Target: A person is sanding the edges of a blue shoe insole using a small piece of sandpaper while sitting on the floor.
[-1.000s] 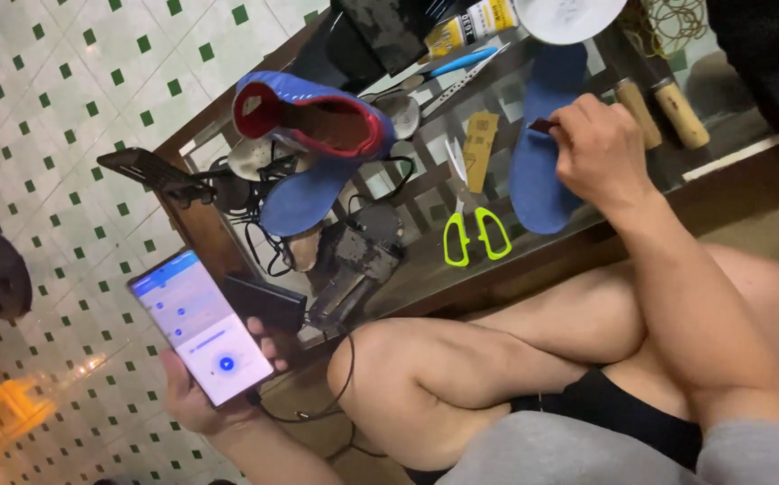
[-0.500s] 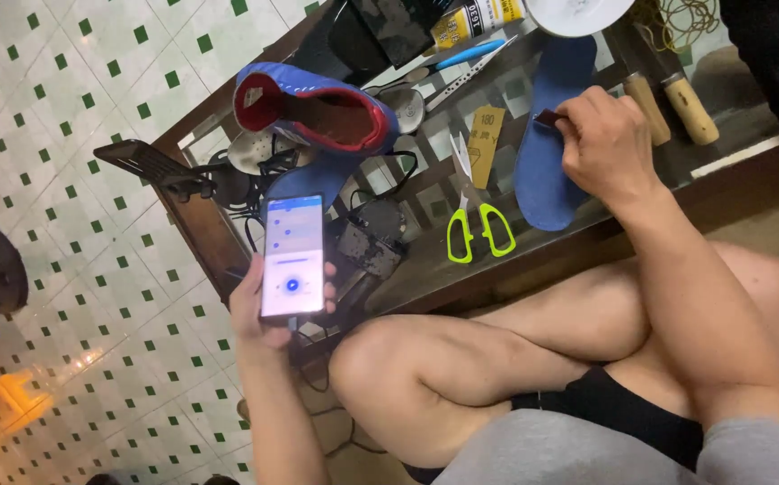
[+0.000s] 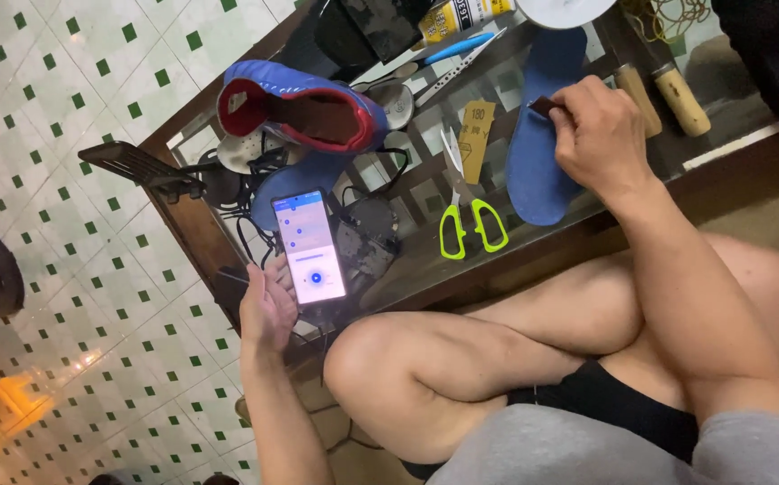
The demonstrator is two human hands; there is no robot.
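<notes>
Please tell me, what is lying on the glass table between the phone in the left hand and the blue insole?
In the head view, scissors with bright green handles lie between the phone and the blue insole; a small sandpaper piece lies just above them.

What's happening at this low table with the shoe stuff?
A person sits cross-legged at a low glass-topped table. The left hand holds up a lit smartphone. The right hand pinches a small dark piece against a blue insole lying on the glass. Beside it lie scissors with green handles and a strip of sandpaper. A blue shoe with a red lining rests at the far left of the table.
</notes>
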